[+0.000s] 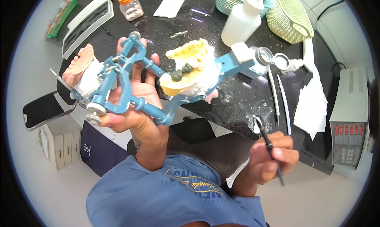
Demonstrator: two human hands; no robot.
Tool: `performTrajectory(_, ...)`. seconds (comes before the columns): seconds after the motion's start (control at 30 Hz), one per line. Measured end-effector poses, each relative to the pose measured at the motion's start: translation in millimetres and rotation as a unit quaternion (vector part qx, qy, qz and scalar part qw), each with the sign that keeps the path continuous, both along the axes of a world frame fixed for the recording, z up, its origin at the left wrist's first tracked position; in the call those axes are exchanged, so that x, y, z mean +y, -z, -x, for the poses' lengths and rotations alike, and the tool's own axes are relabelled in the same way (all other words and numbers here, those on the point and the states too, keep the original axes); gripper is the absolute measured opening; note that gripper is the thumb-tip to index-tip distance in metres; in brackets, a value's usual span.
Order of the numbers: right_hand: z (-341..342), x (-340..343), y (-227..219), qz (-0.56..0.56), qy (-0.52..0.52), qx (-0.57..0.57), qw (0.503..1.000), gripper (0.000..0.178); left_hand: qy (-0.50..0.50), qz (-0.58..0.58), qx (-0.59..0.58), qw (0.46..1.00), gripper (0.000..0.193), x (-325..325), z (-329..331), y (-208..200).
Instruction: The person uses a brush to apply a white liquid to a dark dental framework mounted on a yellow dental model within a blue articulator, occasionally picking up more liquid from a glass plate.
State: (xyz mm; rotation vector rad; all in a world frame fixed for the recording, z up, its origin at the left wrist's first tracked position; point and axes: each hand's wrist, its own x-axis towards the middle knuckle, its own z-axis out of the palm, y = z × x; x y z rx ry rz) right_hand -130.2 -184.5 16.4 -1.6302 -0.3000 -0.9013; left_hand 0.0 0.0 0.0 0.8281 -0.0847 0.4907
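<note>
My left hand (146,94) is closed around a blue dental articulator (124,88), lifted above the near left part of the bench and hinged wide apart. On its right arm, white plaster holds a yellow dental cast (174,85) that bears dark green teeth (177,75). A pink dental cast (81,66), also set in white plaster, is on the left arm. My right hand (277,157) pinches a slim black brush (268,142) like a pen. Its tip is at a wet white smear (256,125) on the bench, apart from the casts.
The bench top (233,108) is black and speckled. Behind the smear stand a white squeeze bottle (241,25) and an uncapped jar (259,60). Two thin tools (276,94) and white tissue (310,108) lie to the right, near a grey control box (348,116). Baskets (289,19) stand behind.
</note>
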Motion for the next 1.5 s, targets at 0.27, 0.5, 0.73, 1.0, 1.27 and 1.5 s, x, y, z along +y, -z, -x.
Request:
performTrajectory(0.27, -50.6, 52.5, 1.7, 0.088, 0.039, -0.097, 0.991, 0.027, -0.060, -0.101, 0.039, 0.992, 0.128, 15.5, -4.5, -20.2)
performTrajectory(0.5, -57.3, 61.3, -2.7, 0.129, 0.056, -0.071, 0.987, 0.030, -0.015, -0.082, -0.065, 0.994, 0.117, 25.0, -3.6, -1.4)
performTrajectory(0.73, -58.5, 62.3, -2.5, 0.136, 0.057, -0.059, 0.987, 0.030, -0.025, -0.072, -0.006, 0.997, 0.126, 20.7, -3.6, -10.0)
performTrajectory(1.0, -63.1, 60.3, -1.6, 0.183, 0.060, -0.079, 0.978, 0.022, -0.017, -0.069, -0.026, 0.997, 0.122, 22.1, -5.2, -5.7)
performTrajectory(1.27, -64.8, 60.2, -1.2, 0.186, 0.059, -0.083, 0.977, 0.023, -0.011, -0.060, -0.037, 0.997, 0.122, 23.7, -5.5, -5.6)
performTrajectory(1.5, -63.0, 61.0, -1.6, 0.170, 0.060, -0.069, 0.981, 0.024, -0.024, -0.074, -0.043, 0.996, 0.124, 20.8, -4.8, -2.9)
